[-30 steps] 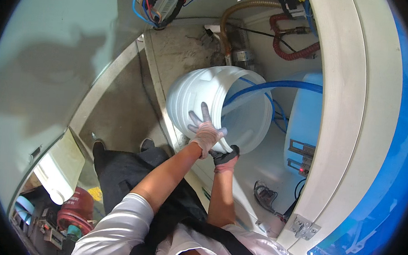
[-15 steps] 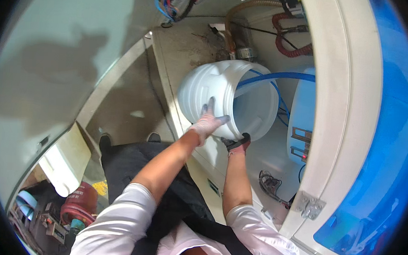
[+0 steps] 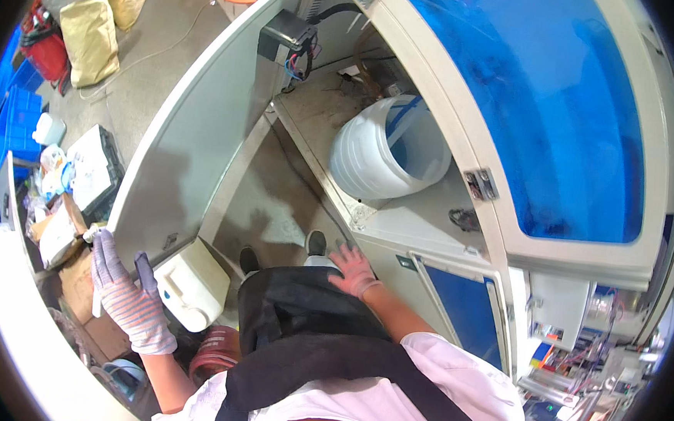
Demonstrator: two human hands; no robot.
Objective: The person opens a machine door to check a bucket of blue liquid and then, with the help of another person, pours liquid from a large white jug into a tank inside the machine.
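The white barrel [image 3: 364, 152] lay tilted inside the cabinet [image 3: 316, 105], its wide mouth turned toward the right and its side close to the sill [image 3: 345, 211]. Bare cabinet floor ran from below the mouth toward a dark coil of cable [image 3: 464, 218]. Both hands were well apart from the barrel. The right hand [image 3: 353, 272], gloved, was spread with fingers loose and holding nothing, near the cabinet's outer front; whether it touched that face could not be told. The left hand [image 3: 132, 302], in a striped glove, was at the edge of the swung-out door [image 3: 204, 117], fingers straight and thumb apart; whether they gripped that edge could not be told. Between door and sill lay a strip of open ground [image 3: 277, 187], narrowing toward the hinge side. Near the left hand, a cream jerrycan [image 3: 194, 283] crowded the room beside the person's shoes [image 3: 316, 242].
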